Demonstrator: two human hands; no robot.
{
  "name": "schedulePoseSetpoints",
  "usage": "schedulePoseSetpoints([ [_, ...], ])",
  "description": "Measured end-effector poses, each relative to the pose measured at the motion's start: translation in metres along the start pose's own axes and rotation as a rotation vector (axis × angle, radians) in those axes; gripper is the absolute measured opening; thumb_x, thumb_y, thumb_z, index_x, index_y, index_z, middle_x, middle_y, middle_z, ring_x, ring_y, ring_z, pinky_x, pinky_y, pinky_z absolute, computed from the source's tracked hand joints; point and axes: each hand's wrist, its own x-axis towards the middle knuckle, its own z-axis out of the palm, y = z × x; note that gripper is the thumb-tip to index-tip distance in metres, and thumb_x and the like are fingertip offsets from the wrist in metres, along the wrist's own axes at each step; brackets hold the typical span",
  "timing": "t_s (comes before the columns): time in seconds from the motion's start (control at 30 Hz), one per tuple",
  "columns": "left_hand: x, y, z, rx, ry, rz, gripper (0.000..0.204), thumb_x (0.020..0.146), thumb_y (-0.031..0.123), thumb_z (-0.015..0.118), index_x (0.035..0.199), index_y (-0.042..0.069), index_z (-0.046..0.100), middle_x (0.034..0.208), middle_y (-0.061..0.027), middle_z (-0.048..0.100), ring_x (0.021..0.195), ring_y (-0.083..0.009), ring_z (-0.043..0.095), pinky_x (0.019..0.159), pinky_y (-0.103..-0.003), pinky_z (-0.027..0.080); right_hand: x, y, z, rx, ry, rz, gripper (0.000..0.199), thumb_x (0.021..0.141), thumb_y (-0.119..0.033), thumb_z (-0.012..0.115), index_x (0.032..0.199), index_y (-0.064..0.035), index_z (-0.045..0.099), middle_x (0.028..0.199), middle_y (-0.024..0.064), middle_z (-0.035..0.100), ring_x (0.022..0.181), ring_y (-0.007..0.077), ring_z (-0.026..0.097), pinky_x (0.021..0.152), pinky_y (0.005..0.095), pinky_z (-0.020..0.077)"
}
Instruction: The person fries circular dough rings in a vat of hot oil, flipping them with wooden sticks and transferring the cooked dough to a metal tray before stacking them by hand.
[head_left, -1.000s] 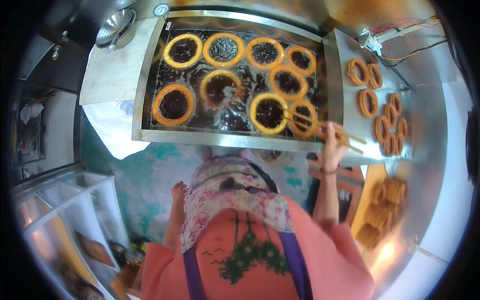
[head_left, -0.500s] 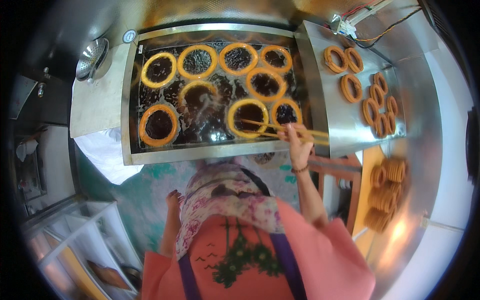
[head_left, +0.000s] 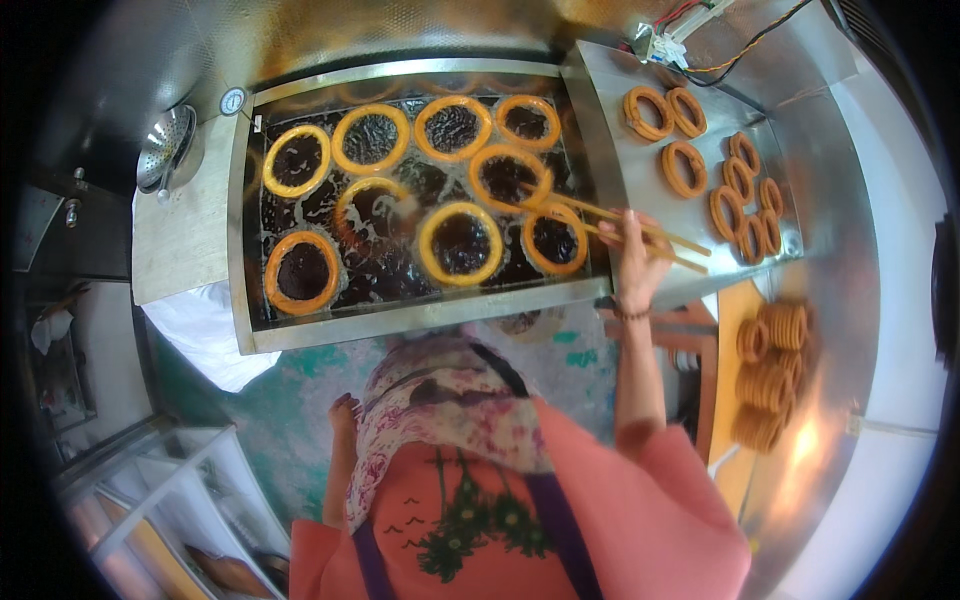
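We see the right hand gripping two long chopsticks. Their blurry tips reach the edge of a golden ring, near a lower ring, but we can't tell if they pinch it. The left hand hangs beside the flowery apron; it is small and dark, so we can't tell if it holds anything. Both rings sit in dark liquid inside a metal pan. One faint ring is partly hidden there. On the right, we see brown rings on a shiny tray. Below are stacked rings, too blurry to count.
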Motion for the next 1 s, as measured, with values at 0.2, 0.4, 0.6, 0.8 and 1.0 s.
schedulePoseSetpoints([
  [0.2, -0.007, 0.007, 0.009, -0.023, 0.037, -0.055, 0.04, 0.073, 0.001, 0.054, 0.112, -0.005, 0.052, 0.083, -0.0128, 0.059, 0.06, -0.0201, 0.057, 0.053, -0.029, 0.049, 0.009, 0.042, 0.041, 0.079, -0.123, -0.046, 0.017, 0.087, -0.012, 0.055, 0.091, 0.0046, 0.057, 0.082, 0.0135, 0.063, 0.067, 0.0186, 0.064, 0.06, 0.0297, 0.0555],
  [0.4, -0.013, 0.006, 0.012, -0.013, 0.054, -0.072, 0.04, 0.073, 0.003, 0.055, 0.112, -0.005, 0.052, 0.087, -0.0144, 0.059, 0.064, -0.0208, 0.057, 0.058, -0.03, 0.049, 0.021, 0.075, 0.056, -0.154, -0.31, -0.18, 0.016, 0.085, -0.012, 0.059, 0.086, 0.0038, 0.059, 0.074, 0.0091, 0.062, 0.067, 0.015, 0.063, 0.06, 0.0257, 0.0533],
  [0.6, 0.014, -0.042, -0.011, 0.05, 0.018, 0.052, 0.04, 0.073, 0.004, 0.055, 0.111, -0.008, 0.053, 0.09, -0.0163, 0.06, 0.067, -0.0212, 0.059, 0.058, -0.029, 0.049, 0.021, 0.064, 0.05, -0.223, -0.268, -0.103, 0.017, 0.084, -0.012, 0.06, 0.087, 0.0049, 0.059, 0.077, 0.0097, 0.062, 0.069, 0.0164, 0.063, 0.062, 0.0269, 0.0542],
  [0.8, -0.013, -0.022, -0.008, -0.03, 0.071, -0.042, 0.04, 0.073, 0.005, 0.056, 0.11, -0.009, 0.053, 0.088, -0.0162, 0.06, 0.067, -0.0214, 0.06, 0.057, -0.029, 0.05, 0.013, 0.014, 0.023, -0.014, -0.127, 0.037, 0.021, 0.088, -0.015, 0.055, 0.092, 0.0049, 0.056, 0.084, 0.0137, 0.062, 0.076, 0.0199, 0.064, 0.067, 0.0297, 0.0556],
  [1.0, -0.031, 0.002, 0.012, -0.037, 0.093, -0.04, 0.037, 0.075, 0.004, 0.054, 0.11, -0.008, 0.052, 0.085, -0.0151, 0.06, 0.064, -0.0212, 0.06, 0.055, -0.029, 0.05, -0.005, 0.004, 0.016, 0.201, -0.054, 0.08, 0.02, 0.09, -0.016, 0.051, 0.096, 0.0032, 0.052, 0.09, 0.0146, 0.059, 0.079, 0.0226, 0.064, 0.062, 0.0299, 0.0576],
])
